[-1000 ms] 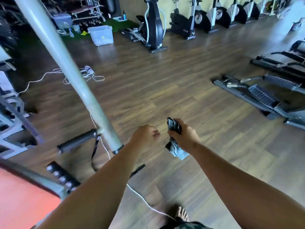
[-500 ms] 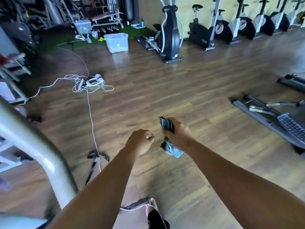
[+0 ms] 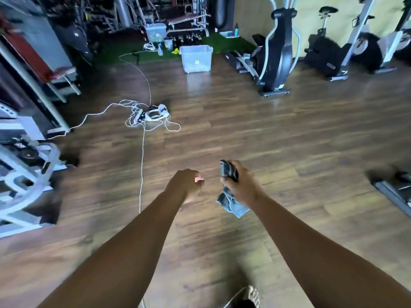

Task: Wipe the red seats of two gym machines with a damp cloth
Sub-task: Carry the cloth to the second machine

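My right hand (image 3: 242,185) grips a dark blue-grey cloth (image 3: 231,202), which sticks out above the fist and hangs below it. My left hand (image 3: 188,185) is curled into a fist just left of it and holds nothing. Both are held out over the wooden floor. A gym machine with a red seat (image 3: 63,72) and a red back pad stands at the far left. A red bench (image 3: 189,17) shows at the back.
A white cable (image 3: 142,156) runs across the floor to a tangle with a power strip (image 3: 153,114). A clear plastic bin (image 3: 196,57) stands ahead. An elliptical (image 3: 275,52) and exercise bikes line the back right. A grey machine frame (image 3: 24,174) is at left.
The view has swung and moved forward: the grey pole and the red seat near me have left the frame. Both hands keep their pose, the cloth still in my right hand.
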Motion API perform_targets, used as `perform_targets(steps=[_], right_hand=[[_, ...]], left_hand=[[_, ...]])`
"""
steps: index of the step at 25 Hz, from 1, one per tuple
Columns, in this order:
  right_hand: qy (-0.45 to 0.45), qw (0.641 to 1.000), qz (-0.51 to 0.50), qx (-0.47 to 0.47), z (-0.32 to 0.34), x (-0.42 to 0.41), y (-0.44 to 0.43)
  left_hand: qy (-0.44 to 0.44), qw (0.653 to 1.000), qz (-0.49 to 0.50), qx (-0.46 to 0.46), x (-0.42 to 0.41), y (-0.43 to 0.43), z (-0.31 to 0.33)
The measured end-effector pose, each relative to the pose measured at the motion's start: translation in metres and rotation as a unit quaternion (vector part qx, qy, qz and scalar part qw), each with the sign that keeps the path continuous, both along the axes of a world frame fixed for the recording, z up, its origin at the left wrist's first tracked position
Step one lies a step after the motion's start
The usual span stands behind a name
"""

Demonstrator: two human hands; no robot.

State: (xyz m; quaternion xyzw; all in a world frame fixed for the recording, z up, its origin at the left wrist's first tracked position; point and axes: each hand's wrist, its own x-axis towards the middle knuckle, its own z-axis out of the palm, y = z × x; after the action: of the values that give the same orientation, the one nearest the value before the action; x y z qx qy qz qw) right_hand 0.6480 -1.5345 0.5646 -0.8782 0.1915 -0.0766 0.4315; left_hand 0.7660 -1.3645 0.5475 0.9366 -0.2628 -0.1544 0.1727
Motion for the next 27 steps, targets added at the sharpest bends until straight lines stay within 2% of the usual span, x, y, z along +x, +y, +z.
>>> perform_targets(steps=[6,11,15,19,27], right_hand=[[0.005,0.998,0.064,-0.022,-0.016,0.129,-0.081],[0.015,0.994,0.107,-0.025,-0.02,0.232,-0.1],[-0.009,0.991,0.134,-0.016,-0.03,0.336,-0.088],[-0.005,0.99,0.138,-0.021,-0.032,0.47,-0.054],[-0.005,0.987,0.161,-0.013,-0.02,0.695,0.009]], left_hand=[[0.003,0.997,0.075,-0.033,0.099,-0.063,0.0],[0.001,0.995,0.101,-0.011,0.187,-0.083,-0.001],[0.015,0.993,0.113,-0.011,0.28,-0.07,-0.013],[0.031,0.99,0.135,-0.025,0.415,-0.029,-0.025],[0.02,0.989,0.149,0.006,0.63,0.047,-0.002]])
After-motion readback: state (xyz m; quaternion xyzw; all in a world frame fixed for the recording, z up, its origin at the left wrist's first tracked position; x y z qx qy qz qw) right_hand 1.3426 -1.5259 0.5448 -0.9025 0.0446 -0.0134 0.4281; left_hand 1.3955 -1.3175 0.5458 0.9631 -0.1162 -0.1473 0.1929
